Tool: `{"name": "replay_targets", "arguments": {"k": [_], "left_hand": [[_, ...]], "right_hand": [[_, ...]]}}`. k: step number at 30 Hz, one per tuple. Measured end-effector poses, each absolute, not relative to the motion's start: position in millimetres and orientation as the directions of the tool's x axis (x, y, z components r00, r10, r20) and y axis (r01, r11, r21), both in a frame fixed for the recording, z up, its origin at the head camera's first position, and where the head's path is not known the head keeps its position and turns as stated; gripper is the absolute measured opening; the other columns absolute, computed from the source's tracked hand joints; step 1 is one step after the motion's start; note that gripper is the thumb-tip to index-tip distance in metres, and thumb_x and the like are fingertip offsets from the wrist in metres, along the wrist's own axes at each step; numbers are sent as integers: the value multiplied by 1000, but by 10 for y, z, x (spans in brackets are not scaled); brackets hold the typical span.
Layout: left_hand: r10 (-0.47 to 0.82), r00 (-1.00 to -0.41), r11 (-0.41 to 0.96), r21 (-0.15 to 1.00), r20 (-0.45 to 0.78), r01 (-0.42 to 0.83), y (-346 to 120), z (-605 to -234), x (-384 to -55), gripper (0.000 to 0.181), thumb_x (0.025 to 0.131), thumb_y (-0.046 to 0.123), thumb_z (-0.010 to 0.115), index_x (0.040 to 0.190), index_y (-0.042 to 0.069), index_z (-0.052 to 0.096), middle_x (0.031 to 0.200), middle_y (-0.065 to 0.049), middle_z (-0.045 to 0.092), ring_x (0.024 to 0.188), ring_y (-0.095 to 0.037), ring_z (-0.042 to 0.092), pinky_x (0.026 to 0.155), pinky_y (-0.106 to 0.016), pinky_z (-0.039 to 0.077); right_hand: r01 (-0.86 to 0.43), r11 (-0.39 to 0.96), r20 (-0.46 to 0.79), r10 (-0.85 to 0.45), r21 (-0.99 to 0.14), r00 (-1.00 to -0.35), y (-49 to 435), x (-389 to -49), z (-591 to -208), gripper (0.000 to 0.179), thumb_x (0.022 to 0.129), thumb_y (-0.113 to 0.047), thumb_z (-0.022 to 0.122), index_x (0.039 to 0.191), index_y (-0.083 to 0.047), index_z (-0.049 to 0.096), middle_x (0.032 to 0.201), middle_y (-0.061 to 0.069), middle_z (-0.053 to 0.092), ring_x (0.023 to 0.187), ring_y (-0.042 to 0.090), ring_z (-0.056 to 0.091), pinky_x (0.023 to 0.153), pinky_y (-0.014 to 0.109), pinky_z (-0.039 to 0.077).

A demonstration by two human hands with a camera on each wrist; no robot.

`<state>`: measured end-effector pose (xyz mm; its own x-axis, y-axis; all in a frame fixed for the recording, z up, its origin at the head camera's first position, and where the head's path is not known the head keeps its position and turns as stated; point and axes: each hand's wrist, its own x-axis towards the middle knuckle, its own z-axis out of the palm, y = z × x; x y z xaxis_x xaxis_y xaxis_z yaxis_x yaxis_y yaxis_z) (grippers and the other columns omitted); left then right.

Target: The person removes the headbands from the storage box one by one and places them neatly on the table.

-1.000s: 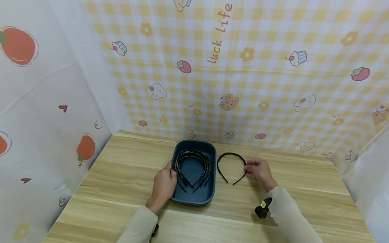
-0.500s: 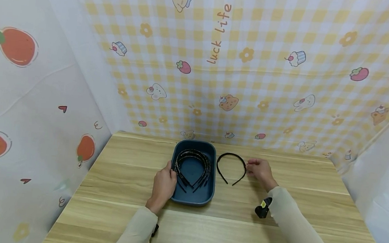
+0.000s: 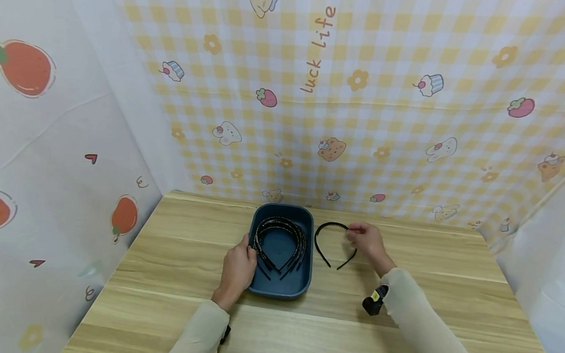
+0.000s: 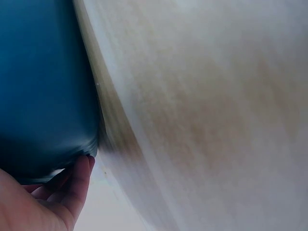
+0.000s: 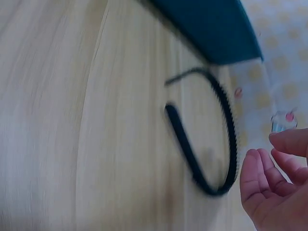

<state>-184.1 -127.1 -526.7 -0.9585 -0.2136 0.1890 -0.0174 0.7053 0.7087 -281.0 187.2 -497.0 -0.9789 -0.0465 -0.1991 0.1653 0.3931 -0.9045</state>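
My left hand point(image 3: 239, 266) holds the left wall of a dark blue plastic box point(image 3: 278, 253) in the head view. The left wrist view shows its fingers point(image 4: 79, 185) at the box's edge. Inside the box lie several black headbands point(image 3: 280, 222), nested together, some with shiny specks. Just right of the box, a single black toothed headband point(image 3: 332, 224) rests on the table. Over this band's upper right side is my right hand point(image 3: 367, 242), hiding part of it. In the right wrist view, thumb and fingers point(image 5: 250, 173) are spread apart beside the headband's curve, with nothing between them.
The wood-grain table point(image 3: 185, 235) ends at a yellow checked cloth backdrop point(image 3: 389, 124). A white printed cloth point(image 3: 67, 156) hangs along the left side. Another pale cloth point(image 3: 556, 267) stands at the right.
My right hand stayed beside the headband's right side at first, then moved left and slightly away from me, over its upper right curve. The left hand and box have not moved.
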Motion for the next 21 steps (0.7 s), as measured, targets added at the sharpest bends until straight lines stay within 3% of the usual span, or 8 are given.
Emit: {"name": "replay_targets", "arguments": {"k": [4, 11, 17, 21], "left_hand": [[-215, -958, 701, 713, 188, -18, -1267, -5280, -1837, 47, 96, 5, 47, 140, -11, 49, 58, -6, 45, 42, -13, 36, 42, -28, 32], [-221, -956, 718, 696, 193, -25, -1282, -5279, -1848, 47, 96, 7, 46, 140, -9, 49, 61, -9, 49, 45, -15, 39, 45, -30, 33], [-211, -956, 722, 692, 205, -11, -1288, -5257, -1843, 46, 96, 6, 48, 139, -9, 50, 65, -14, 54, 47, -17, 43, 47, -31, 37], [-210, -957, 719, 695, 202, -12, -1287, -5248, -1839, 46, 96, 6, 48, 139, -10, 50, 66, -15, 56, 48, -17, 44, 47, -31, 38]], "right_hand": [[151, 347, -193, -90, -926, -977, 1709, -2781, -4895, 34, 98, -4, 56, 127, 13, 56, 114, 23, 64, 96, 23, 66, 84, 35, 57], [153, 312, -211, -161, -938, -964, 1415, -2717, -4750, 37, 101, -9, 52, 134, 10, 54, 127, 29, 58, 114, 39, 60, 94, 43, 52], [168, 239, -219, -208, -956, -953, 1183, -2680, -4644, 39, 100, -7, 54, 135, 10, 53, 125, 30, 60, 104, 30, 67, 95, 41, 52], [182, 215, -241, -298, -960, -924, 1053, -2619, -4588, 43, 101, -6, 51, 140, 12, 46, 133, 32, 54, 112, 32, 63, 99, 42, 49]]}}
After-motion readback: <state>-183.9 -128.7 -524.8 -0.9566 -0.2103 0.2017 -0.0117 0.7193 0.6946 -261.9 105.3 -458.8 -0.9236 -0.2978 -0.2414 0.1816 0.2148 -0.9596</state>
